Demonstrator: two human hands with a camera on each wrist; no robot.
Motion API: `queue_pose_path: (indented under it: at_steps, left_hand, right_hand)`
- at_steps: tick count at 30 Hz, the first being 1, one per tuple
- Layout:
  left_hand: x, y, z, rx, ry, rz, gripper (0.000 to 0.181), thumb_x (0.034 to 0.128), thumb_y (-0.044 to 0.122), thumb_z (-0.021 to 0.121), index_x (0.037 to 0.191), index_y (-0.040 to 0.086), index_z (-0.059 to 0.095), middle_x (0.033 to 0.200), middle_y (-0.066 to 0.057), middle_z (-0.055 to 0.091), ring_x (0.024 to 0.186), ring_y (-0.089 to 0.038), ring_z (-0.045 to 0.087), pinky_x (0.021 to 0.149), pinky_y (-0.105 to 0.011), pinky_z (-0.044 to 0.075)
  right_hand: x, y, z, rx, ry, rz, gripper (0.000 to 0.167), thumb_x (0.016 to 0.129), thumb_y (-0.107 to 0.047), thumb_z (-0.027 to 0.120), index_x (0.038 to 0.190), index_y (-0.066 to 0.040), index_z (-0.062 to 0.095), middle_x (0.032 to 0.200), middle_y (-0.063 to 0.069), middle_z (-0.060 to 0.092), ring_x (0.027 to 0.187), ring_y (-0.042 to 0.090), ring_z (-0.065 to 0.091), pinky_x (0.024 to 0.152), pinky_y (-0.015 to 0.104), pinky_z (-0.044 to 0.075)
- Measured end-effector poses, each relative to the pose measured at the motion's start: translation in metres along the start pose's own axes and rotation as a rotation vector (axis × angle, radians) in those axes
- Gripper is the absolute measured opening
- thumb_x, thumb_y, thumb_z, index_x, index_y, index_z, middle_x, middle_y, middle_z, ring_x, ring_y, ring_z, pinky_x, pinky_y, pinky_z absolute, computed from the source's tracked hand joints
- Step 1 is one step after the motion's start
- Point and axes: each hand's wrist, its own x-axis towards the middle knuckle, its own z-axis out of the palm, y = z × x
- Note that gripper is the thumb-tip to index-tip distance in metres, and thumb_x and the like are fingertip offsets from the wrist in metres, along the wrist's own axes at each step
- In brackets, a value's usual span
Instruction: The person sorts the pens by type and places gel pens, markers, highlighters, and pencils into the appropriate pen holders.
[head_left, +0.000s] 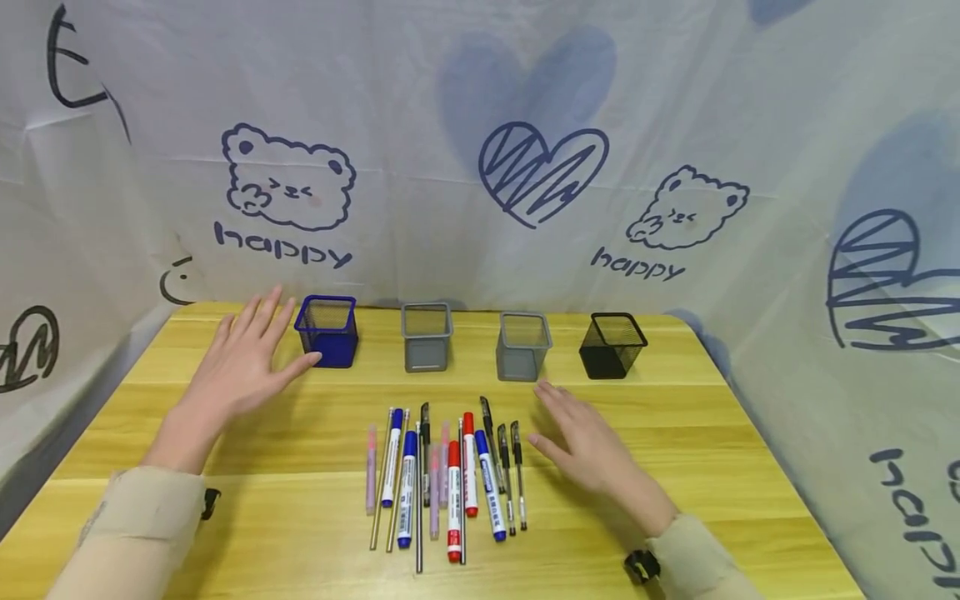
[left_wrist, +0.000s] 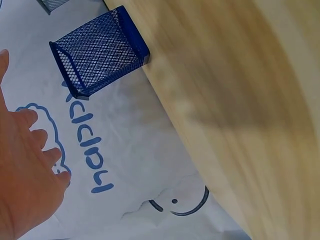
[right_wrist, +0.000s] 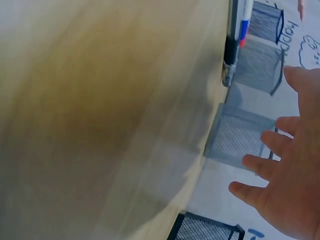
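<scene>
My left hand (head_left: 243, 362) is held over the table's left side with fingers spread, its thumb beside the blue mesh pen holder (head_left: 327, 333). In the left wrist view that blue holder (left_wrist: 102, 52) stands apart from the fingers. My right hand (head_left: 592, 446) hovers to the right of the pens, fingers extended and holding nothing. Closest to it are several black gel pens (head_left: 517, 475). Side by side in the middle lie blue-capped markers (head_left: 407, 492), red-capped markers (head_left: 454, 500), pink pens (head_left: 371, 471) and thin pencil-like sticks (head_left: 419, 517).
Two grey mesh holders (head_left: 427, 337) (head_left: 522, 348) and a black mesh holder (head_left: 611, 348) stand along the back edge of the wooden table (head_left: 300, 542). Behind and at both sides hangs a white cloth (head_left: 420, 208) printed with bears and hearts.
</scene>
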Motion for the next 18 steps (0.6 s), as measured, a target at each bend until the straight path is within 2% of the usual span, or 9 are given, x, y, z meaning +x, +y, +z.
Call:
queue_pose_path:
  at_steps: [4,12,18]
  left_hand:
    - [0.011,-0.002,-0.001,-0.003,-0.022,0.015,0.096,0.1021,0.068,0.046,0.168,0.01,0.007,0.174,-0.008,-0.011,0.158,-0.047,0.0,0.124,-0.069,-0.001]
    - [0.026,-0.007,0.0,-0.01,-0.044,0.042,0.095,0.103,0.066,0.046,0.168,0.006,0.01,0.174,-0.017,-0.004,0.157,-0.049,0.003,0.123,-0.071,0.002]
    - [0.036,-0.012,0.002,0.005,-0.09,0.047,0.096,0.1029,0.067,0.045,0.167,0.005,0.011,0.174,-0.019,-0.003,0.156,-0.051,0.004,0.123,-0.072,0.002]
  right_hand:
    - [0.002,-0.003,0.006,-0.006,-0.061,-0.032,0.075,0.105,-0.048,0.057,0.164,-0.007,0.031,0.169,0.011,0.028,0.152,0.042,0.033,0.122,0.061,0.028]
    - [0.005,-0.009,0.013,-0.025,-0.198,-0.066,0.074,0.106,-0.049,0.054,0.165,-0.011,0.03,0.17,0.009,0.027,0.153,0.04,0.031,0.124,0.061,0.025]
    - [0.005,-0.009,0.016,-0.071,-0.247,-0.073,0.074,0.106,-0.052,0.051,0.165,-0.011,0.03,0.17,0.009,0.027,0.154,0.038,0.031,0.123,0.061,0.026]
